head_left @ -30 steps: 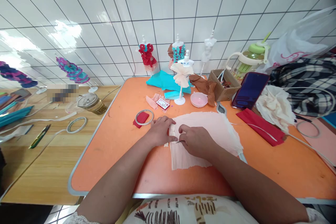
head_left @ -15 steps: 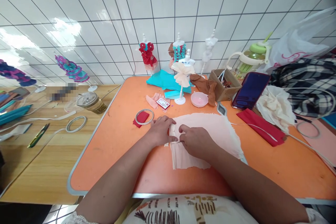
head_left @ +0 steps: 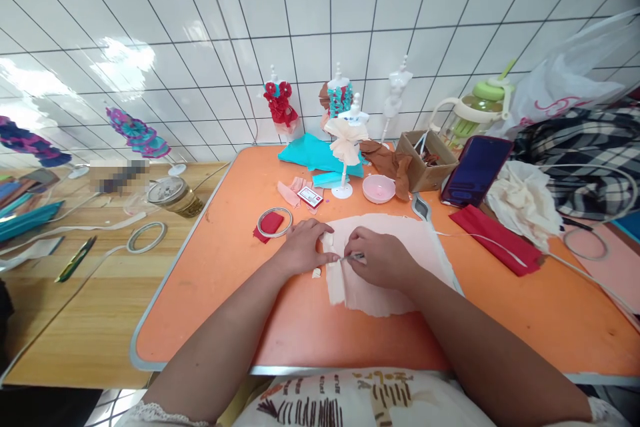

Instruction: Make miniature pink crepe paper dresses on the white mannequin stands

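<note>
A sheet of pale pink crepe paper [head_left: 400,280] lies in front of me, with a folded cream strip [head_left: 336,283] along its left edge. My left hand [head_left: 306,243] rests at that edge, fingers apart, its index finger and thumb pressing on the paper. Just right of the thumb, my right hand [head_left: 377,257] is closed around a small thin metal blade [head_left: 356,256], its tip at the cream strip. Most of the blade is hidden in the fingers. A small cream scrap [head_left: 317,273] sits below my left hand.
A tape roll [head_left: 275,235] lies over red paper at left. Behind are a small white-and-red box [head_left: 310,197], a pink bowl [head_left: 379,189], and a mini dress form [head_left: 346,140] with cream ruffles. A phone [head_left: 476,170] leans on a cardboard box [head_left: 425,177]; folded red paper [head_left: 495,240] is at right.
My right hand has curled its fingers more tightly, and the metal blade now shows in it. The paper's lower edge has shifted slightly upward. My left hand stays nearly in place.
</note>
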{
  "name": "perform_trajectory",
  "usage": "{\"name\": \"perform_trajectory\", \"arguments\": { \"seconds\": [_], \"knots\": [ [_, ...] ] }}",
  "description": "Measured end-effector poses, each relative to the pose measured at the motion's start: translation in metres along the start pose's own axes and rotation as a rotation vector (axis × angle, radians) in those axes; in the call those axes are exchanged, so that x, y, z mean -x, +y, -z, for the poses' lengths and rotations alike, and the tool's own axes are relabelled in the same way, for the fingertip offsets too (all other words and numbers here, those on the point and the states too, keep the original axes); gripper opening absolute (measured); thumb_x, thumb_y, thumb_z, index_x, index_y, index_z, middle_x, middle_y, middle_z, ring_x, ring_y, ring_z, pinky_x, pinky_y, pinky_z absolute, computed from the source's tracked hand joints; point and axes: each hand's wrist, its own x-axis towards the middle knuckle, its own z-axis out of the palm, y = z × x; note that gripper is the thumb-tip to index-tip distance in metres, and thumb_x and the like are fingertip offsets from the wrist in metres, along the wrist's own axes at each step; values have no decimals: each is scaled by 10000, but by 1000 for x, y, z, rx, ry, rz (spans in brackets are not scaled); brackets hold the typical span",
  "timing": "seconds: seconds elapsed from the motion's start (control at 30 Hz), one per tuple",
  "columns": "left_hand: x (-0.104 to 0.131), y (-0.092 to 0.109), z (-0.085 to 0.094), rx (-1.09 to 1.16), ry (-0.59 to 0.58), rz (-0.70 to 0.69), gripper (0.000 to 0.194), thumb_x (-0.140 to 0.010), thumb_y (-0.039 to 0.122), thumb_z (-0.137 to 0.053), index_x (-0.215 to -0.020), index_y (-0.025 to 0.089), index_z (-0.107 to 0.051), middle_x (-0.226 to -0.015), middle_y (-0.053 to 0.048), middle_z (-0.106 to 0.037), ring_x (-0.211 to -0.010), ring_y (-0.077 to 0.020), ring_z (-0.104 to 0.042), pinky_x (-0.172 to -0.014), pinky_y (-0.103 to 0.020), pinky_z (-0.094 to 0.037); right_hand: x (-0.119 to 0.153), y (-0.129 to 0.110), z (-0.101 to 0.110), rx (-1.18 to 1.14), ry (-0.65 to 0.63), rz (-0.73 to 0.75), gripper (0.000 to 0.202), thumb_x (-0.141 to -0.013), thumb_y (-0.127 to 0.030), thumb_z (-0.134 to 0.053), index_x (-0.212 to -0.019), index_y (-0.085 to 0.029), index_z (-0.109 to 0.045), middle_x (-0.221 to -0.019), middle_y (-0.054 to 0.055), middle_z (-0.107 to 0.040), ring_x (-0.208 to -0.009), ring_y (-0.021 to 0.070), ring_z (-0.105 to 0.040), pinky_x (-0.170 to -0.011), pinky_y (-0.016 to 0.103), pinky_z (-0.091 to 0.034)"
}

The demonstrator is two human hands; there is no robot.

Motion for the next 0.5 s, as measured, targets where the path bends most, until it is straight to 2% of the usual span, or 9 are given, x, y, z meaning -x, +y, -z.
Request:
{"name": "perform_trajectory", "arguments": {
  "seconds": [0.1, 0.17, 0.3, 0.4, 0.5],
  "knots": [
    [-3, -4, -2, 61, 59, -15, 476, -719, 523, -653, -1123, 280, -586, -1020, -42, -595, -1013, -259, -534, -895, -406, -371, -4, 11, 2, -109, 94, -104, 335, -801, -297, -540, -1126, -242, -597, -1038, 25, -602, -866, 153, -593, -713, 252, -403],
    [-4, -6, -4, 73, 101, -24, 420, -727, 491, -657, -1081, 270, -606, -1000, -38, -609, -991, -249, -550, -885, -395, -382, -4, 20, 3, -106, 39, -88, 338, -786, -282, -545, -1117, -252, -608, -1002, 19, -620, -870, 160, -590, -721, 258, -396],
    [-5, -11, -5, 38, 147, -18, 287, -765, 438, -629, -989, 260, -641, -937, -32, -628, -924, -234, -576, -847, -395, -401, 2, 38, 8, 12, -169, -39, 300, -764, -223, -541, -1030, -302, -655, -969, -3, -658, -880, 185, -592, -686, 272, -366],
    [-6, -15, -3, 54, 147, -27, 236, -780, 384, -613, -969, 246, -644, -910, -30, -632, -877, -214, -584, -798, -360, -436, 4, 44, 10, 58, -168, -113, 300, -788, -233, -529, -1065, -285, -631, -1015, 13, -659, -894, 192, -596, -682, 274, -361],
    [-6, -17, 0, 58, 120, -39, 163, -815, 323, -552, -904, 237, -659, -905, -37, -638, -857, -206, -590, -771, -341, -460, 3, 44, 9, 40, -156, -202, 383, -789, -363, -577, -1158, -263, -555, -1078, 40, -652, -927, 214, -599, -671, 276, -368]
  ]
}}
